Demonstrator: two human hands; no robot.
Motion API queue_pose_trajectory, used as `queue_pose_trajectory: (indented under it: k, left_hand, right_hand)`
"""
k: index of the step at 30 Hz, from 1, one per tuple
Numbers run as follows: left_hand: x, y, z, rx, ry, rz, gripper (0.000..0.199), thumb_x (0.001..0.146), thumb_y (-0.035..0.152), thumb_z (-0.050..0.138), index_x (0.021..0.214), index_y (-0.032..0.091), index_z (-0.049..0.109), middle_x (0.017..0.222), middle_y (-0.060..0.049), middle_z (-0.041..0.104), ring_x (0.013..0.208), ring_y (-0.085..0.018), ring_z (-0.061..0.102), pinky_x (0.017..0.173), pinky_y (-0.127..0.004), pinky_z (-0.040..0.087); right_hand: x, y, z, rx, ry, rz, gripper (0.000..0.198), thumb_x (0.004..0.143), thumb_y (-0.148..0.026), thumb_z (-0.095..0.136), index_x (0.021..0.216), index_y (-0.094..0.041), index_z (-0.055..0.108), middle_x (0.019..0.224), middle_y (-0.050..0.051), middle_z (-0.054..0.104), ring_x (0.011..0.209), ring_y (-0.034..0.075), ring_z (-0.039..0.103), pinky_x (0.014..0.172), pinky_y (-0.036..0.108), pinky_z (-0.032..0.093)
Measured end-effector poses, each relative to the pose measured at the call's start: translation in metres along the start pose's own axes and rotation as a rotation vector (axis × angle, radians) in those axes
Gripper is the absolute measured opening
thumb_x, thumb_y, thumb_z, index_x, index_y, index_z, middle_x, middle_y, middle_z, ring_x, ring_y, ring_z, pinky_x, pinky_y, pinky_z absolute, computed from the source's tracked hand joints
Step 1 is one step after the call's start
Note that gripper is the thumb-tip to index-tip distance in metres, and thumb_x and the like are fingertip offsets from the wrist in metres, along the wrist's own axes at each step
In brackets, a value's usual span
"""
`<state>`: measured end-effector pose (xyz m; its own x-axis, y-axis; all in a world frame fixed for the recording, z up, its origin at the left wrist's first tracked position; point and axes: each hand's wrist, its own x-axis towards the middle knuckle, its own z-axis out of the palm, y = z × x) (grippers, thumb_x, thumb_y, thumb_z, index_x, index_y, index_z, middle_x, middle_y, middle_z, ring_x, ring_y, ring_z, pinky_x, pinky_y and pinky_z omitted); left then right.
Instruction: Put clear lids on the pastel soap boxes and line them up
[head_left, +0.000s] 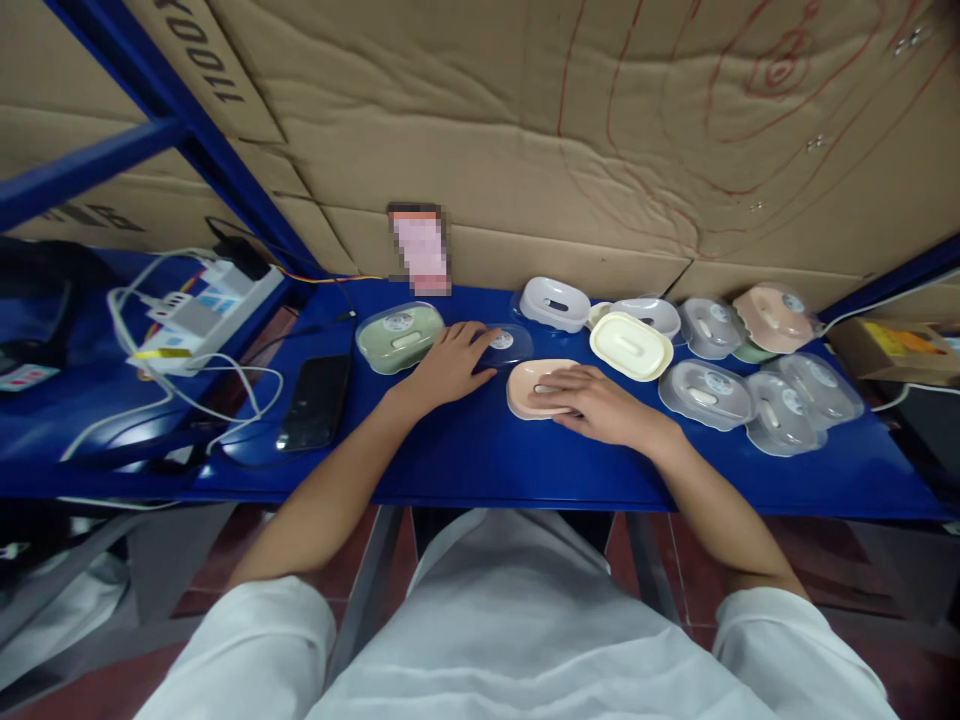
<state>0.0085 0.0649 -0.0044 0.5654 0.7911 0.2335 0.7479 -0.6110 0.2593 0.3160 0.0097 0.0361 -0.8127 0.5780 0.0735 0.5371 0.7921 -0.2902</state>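
Observation:
My right hand is over a peach soap dish, its fingers reaching inside near a pale oval piece and its thumb by the near rim. On the blue table, my left hand lies palm down with thumb and fingers apart. Its fingertips are at the left edge of a clear plastic lid bearing a round label; whether they grip it I cannot tell. Just left of that hand sits a green soap dish under a clear lid. A cream soap dish part lies beyond my right hand.
More soap dishes, grey, white and peach, crowd the right side, several under clear lids. To the left are a black phone, loose white cables and a power strip. A pixelated upright device leans on the cardboard wall.

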Motion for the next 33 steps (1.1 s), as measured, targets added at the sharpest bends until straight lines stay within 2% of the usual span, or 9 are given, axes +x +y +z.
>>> queue_pose_trajectory:
  k: [3, 5, 8, 11, 14, 18, 25, 29, 33]
  left_hand:
    - [0.001, 0.002, 0.001, -0.038, 0.006, -0.024, 0.06, 0.102, 0.036, 0.062, 0.158, 0.015, 0.051, 0.161, -0.025, 0.046, 0.152, -0.044, 0.044, 0.122, -0.07, 0.039]
    - [0.002, 0.004, -0.003, -0.107, 0.036, -0.026, 0.055, 0.107, 0.038, 0.055, 0.158, 0.016, 0.05, 0.164, -0.024, 0.045, 0.153, -0.04, 0.044, 0.125, -0.065, 0.039]
    - [0.002, 0.012, -0.012, -0.225, 0.14, -0.026, 0.049, 0.113, 0.041, 0.045, 0.154, 0.017, 0.053, 0.154, -0.019, 0.056, 0.146, -0.032, 0.054, 0.126, -0.057, 0.042]
    - [0.001, 0.027, -0.018, -0.293, 0.196, 0.026, 0.04, 0.113, 0.04, 0.045, 0.145, 0.02, 0.061, 0.145, -0.015, 0.062, 0.138, -0.027, 0.061, 0.123, -0.052, 0.047]
    - [-0.002, 0.04, -0.015, -0.317, 0.169, 0.121, 0.032, 0.112, 0.036, 0.049, 0.136, 0.022, 0.065, 0.141, -0.014, 0.064, 0.134, -0.026, 0.063, 0.119, -0.05, 0.051]
    - [-0.004, 0.042, -0.005, -0.32, 0.14, 0.153, 0.035, 0.108, 0.036, 0.058, 0.141, 0.022, 0.059, 0.147, -0.016, 0.058, 0.143, -0.03, 0.056, 0.124, -0.053, 0.047]
    - [-0.006, 0.032, 0.004, -0.399, 0.023, 0.075, 0.081, 0.094, 0.057, 0.078, 0.16, 0.026, 0.042, 0.167, -0.018, 0.037, 0.155, -0.037, 0.045, 0.126, -0.054, 0.045]
    - [-0.005, 0.031, 0.007, -0.443, -0.001, 0.135, 0.076, 0.097, 0.05, 0.074, 0.161, 0.027, 0.041, 0.165, -0.017, 0.041, 0.153, -0.035, 0.048, 0.125, -0.054, 0.047]
    - [-0.005, 0.024, 0.005, -0.457, -0.003, 0.174, 0.074, 0.098, 0.048, 0.074, 0.161, 0.025, 0.042, 0.165, -0.019, 0.041, 0.157, -0.034, 0.043, 0.129, -0.057, 0.041]
  right_hand:
    - [-0.001, 0.007, -0.002, 0.025, 0.01, 0.006, 0.044, 0.103, -0.023, 0.065, 0.146, -0.03, 0.069, 0.153, 0.01, 0.066, 0.147, 0.028, 0.057, 0.124, 0.054, 0.042]
    - [0.002, 0.004, 0.001, 0.041, 0.044, 0.013, 0.053, 0.103, -0.02, 0.063, 0.155, -0.031, 0.061, 0.159, 0.01, 0.061, 0.15, 0.028, 0.054, 0.125, 0.053, 0.042]
    - [0.008, -0.001, 0.007, -0.011, 0.161, 0.071, 0.08, 0.1, -0.02, 0.069, 0.171, -0.031, 0.035, 0.175, 0.014, 0.037, 0.161, 0.033, 0.039, 0.13, 0.06, 0.033]
    - [0.011, 0.004, 0.014, -0.084, 0.296, 0.182, 0.114, 0.093, -0.033, 0.083, 0.177, -0.033, 0.006, 0.182, 0.018, 0.012, 0.168, 0.042, 0.016, 0.131, 0.072, 0.018]
    - [0.01, 0.02, 0.022, -0.019, 0.343, 0.236, 0.132, 0.088, -0.045, 0.087, 0.175, -0.031, -0.011, 0.182, 0.02, -0.001, 0.169, 0.043, 0.007, 0.131, 0.069, 0.023]
    - [0.011, 0.04, 0.035, 0.034, 0.314, 0.222, 0.121, 0.092, -0.049, 0.083, 0.177, -0.033, -0.001, 0.183, 0.018, 0.001, 0.169, 0.041, 0.011, 0.133, 0.065, 0.025]
    - [0.013, 0.031, 0.032, 0.022, 0.259, 0.144, 0.112, 0.093, -0.05, 0.081, 0.177, -0.032, 0.009, 0.183, 0.017, 0.009, 0.168, 0.038, 0.016, 0.134, 0.062, 0.026]
    - [0.011, 0.029, 0.025, 0.022, 0.202, 0.141, 0.112, 0.093, -0.05, 0.082, 0.177, -0.035, 0.01, 0.182, 0.016, 0.014, 0.168, 0.038, 0.018, 0.132, 0.068, 0.02]
    - [0.01, 0.043, 0.029, 0.126, 0.243, 0.157, 0.103, 0.092, -0.051, 0.082, 0.175, -0.033, 0.023, 0.181, 0.016, 0.021, 0.166, 0.037, 0.028, 0.131, 0.061, 0.03]
